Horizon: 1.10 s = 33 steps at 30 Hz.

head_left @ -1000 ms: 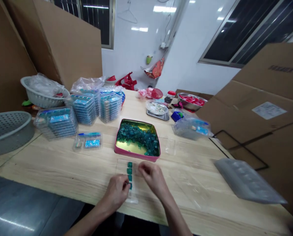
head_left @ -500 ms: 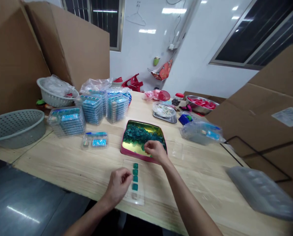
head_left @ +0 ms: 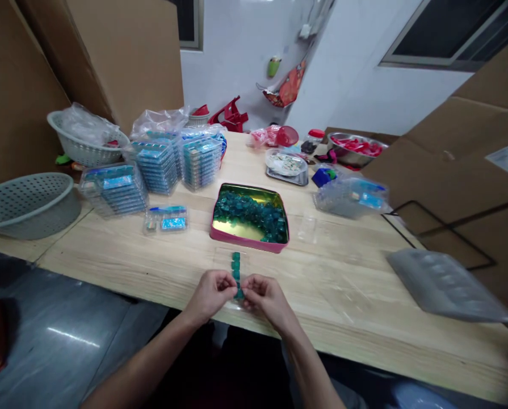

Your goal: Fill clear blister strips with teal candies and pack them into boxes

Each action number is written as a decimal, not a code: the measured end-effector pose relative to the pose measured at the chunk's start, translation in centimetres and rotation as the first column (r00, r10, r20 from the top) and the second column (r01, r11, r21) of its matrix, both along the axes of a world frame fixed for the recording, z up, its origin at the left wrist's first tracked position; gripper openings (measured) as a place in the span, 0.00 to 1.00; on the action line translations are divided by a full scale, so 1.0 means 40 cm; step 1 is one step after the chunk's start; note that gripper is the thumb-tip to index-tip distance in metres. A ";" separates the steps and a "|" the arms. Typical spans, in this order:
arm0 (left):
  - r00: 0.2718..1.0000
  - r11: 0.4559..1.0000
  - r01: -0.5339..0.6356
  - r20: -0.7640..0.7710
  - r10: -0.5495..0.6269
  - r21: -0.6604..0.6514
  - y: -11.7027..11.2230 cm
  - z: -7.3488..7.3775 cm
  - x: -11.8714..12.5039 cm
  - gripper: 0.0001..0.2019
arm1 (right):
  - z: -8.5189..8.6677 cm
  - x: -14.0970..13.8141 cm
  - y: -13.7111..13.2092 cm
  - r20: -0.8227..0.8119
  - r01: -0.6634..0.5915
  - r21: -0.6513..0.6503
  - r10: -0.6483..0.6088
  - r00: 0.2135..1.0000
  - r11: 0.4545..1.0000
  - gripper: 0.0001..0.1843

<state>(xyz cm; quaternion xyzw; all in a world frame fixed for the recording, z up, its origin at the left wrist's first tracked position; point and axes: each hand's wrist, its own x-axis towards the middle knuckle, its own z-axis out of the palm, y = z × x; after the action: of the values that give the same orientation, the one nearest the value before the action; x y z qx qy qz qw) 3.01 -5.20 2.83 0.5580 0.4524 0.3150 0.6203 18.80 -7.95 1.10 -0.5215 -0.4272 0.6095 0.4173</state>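
A clear plastic tray (head_left: 232, 261) lies on the wooden table (head_left: 151, 267) near its front edge, with a column of teal gems (head_left: 235, 264) in it. My left hand (head_left: 211, 292) and my right hand (head_left: 264, 296) meet over the tray's near end, fingers pinched together around a teal gem (head_left: 239, 293). Behind the tray stands a pink-rimmed gold tin (head_left: 250, 217) holding several loose teal gems.
Stacks of filled clear trays (head_left: 160, 165) stand at the back left, beside two perforated baskets (head_left: 28, 204). A single filled tray (head_left: 166, 218) lies left of the tin. Empty clear trays (head_left: 447, 287) sit at right. Cardboard boxes (head_left: 449, 159) flank the table. Bowls and red items are at the back.
My right hand came back from the tin to the tray's near end and joined my left hand. The camera tilted down.
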 end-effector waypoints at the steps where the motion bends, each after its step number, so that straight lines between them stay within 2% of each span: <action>1: 0.995 0.998 0.024 -0.103 -0.017 0.064 -0.009 -0.005 -0.001 0.02 | -0.008 -0.003 -0.009 0.076 -0.008 0.017 0.007 0.997 1.000 0.08; 3: 0.950 0.972 0.088 -0.311 -0.016 0.218 -0.026 -0.015 0.000 0.05 | -0.019 -0.011 -0.025 0.267 -0.012 0.088 -0.012 0.964 0.996 0.05; 6: 0.848 0.879 0.198 -0.525 0.068 0.434 -0.042 -0.030 0.005 0.09 | -0.020 -0.023 -0.040 0.550 -0.042 0.230 -0.094 0.830 0.972 0.06; 8: 0.812 0.831 0.246 -0.575 0.105 0.499 -0.048 -0.039 0.007 0.10 | -0.012 -0.029 -0.044 0.671 -0.105 0.294 -0.126 0.731 0.950 0.08; 11: 0.836 0.797 0.252 -0.538 0.107 0.550 -0.056 -0.047 0.003 0.10 | 0.003 -0.028 -0.047 0.744 -0.194 0.349 -0.144 0.653 0.917 0.11; 14: 0.898 0.741 0.216 -0.427 0.105 0.636 -0.068 -0.053 -0.006 0.08 | 0.013 -0.022 -0.052 0.688 -0.184 0.380 -0.144 0.712 0.907 0.10; 17: 0.920 0.673 0.208 -0.376 0.112 0.710 -0.078 -0.063 -0.012 0.08 | 0.011 -0.019 -0.059 0.627 -0.178 0.388 -0.117 0.770 0.904 0.09; 21: 0.892 0.580 0.298 -0.438 0.114 0.758 -0.083 -0.076 -0.010 0.12 | -0.002 -0.027 -0.069 0.670 -0.216 0.403 -0.126 0.732 0.890 0.12; 24: 0.879 0.580 0.323 -0.465 0.111 0.748 -0.094 -0.074 -0.015 0.12 | 0.002 -0.037 -0.080 0.689 -0.220 0.371 -0.109 0.716 0.902 0.12; 26: 0.870 0.584 0.351 -0.486 0.086 0.732 -0.109 -0.067 -0.032 0.09 | 0.013 -0.040 -0.091 0.675 -0.248 0.331 -0.045 0.736 0.910 0.11; 27: 0.860 0.567 0.385 -0.506 0.066 0.729 -0.118 -0.064 -0.046 0.07 | 0.019 -0.039 -0.095 0.662 -0.265 0.317 -0.013 0.749 0.911 0.10; 28: 0.845 0.534 0.428 -0.532 0.049 0.729 -0.127 -0.062 -0.062 0.08 | 0.023 -0.034 -0.099 0.648 -0.267 0.317 -0.002 0.762 0.910 0.11; 30: 0.817 0.453 0.494 -0.574 0.049 0.742 -0.142 -0.060 -0.101 0.12 | 0.023 -0.015 -0.100 0.633 -0.228 0.364 -0.060 0.772 0.903 0.10; 32: 0.818 0.388 0.499 -0.569 0.084 0.775 -0.150 -0.061 -0.142 0.11 | 0.009 0.011 -0.088 0.633 -0.195 0.449 -0.156 0.758 0.872 0.14; 33: 0.831 0.365 0.478 -0.546 0.107 0.799 -0.151 -0.060 -0.161 0.11 | -0.003 0.023 -0.077 0.637 -0.223 0.482 -0.165 0.753 0.847 0.19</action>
<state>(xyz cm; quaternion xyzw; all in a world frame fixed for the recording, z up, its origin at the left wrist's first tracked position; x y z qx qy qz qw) -3.44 -11.24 0.41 0.9155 0.2790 0.2739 0.0952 19.73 -11.03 1.00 -0.5584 -0.7052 0.2512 0.3575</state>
